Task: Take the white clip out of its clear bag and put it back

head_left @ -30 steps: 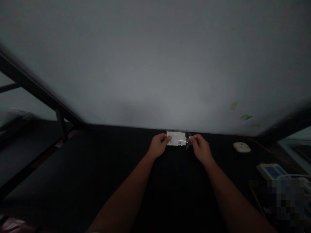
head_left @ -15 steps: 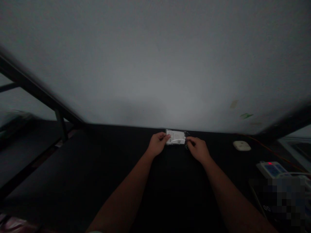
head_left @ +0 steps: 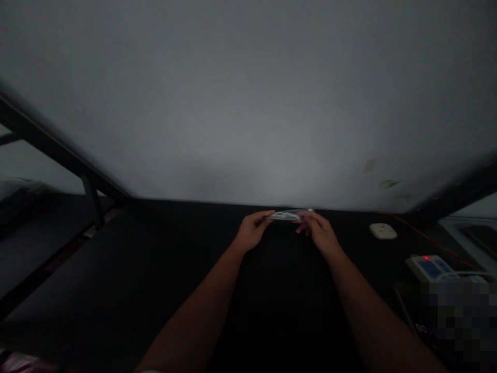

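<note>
A small clear plastic packet with white contents is held above the black surface near the wall. It is tipped so that I see it almost edge-on. My left hand pinches its left end between thumb and fingers. At the right end, my right hand has its fingers around the packet's edge, with the lower fingers loosely curled and a little apart. A small whitish round spot shows above the right fingertips; what it is, I cannot make out.
On the right lie a white rounded case, a power strip with a red light and white cable, and a dark device, partly blurred out. An orange cord runs behind them. Black metal bars stand left; a pale wall rises behind.
The packet has turned from showing its printed white face to nearly edge-on. My right hand has shifted its grip, its fingers now more spread at the packet's right end.
</note>
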Tool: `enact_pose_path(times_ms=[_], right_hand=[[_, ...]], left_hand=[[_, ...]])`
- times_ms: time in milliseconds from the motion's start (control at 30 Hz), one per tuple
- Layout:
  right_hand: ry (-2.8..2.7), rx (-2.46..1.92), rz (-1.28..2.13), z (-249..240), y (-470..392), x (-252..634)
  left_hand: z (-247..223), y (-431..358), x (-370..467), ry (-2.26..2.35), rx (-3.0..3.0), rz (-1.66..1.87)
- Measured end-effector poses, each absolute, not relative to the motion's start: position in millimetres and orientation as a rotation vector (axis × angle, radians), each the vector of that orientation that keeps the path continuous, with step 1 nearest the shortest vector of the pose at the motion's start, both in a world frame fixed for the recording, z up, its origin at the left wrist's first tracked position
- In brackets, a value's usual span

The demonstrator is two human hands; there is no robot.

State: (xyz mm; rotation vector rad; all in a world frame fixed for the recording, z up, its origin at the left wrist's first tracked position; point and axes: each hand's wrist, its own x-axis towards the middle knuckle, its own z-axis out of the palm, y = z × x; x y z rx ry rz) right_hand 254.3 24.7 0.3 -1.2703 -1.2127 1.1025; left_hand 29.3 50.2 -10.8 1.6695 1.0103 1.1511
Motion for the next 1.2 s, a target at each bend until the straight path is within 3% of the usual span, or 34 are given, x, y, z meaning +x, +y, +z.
enact_pose_path(times_ms=[533,1200], right_hand=[[-1.191,-1.264,0.949,-5.5,24.4,259.9],[-1.716,-1.218,0.939,4.3,18.7,256.0]], left_hand=[[-0.7,44.4,37.1,1.107,1.544,0.999],[3.4,46.8,30.2,1.029,1.428,1.029]])
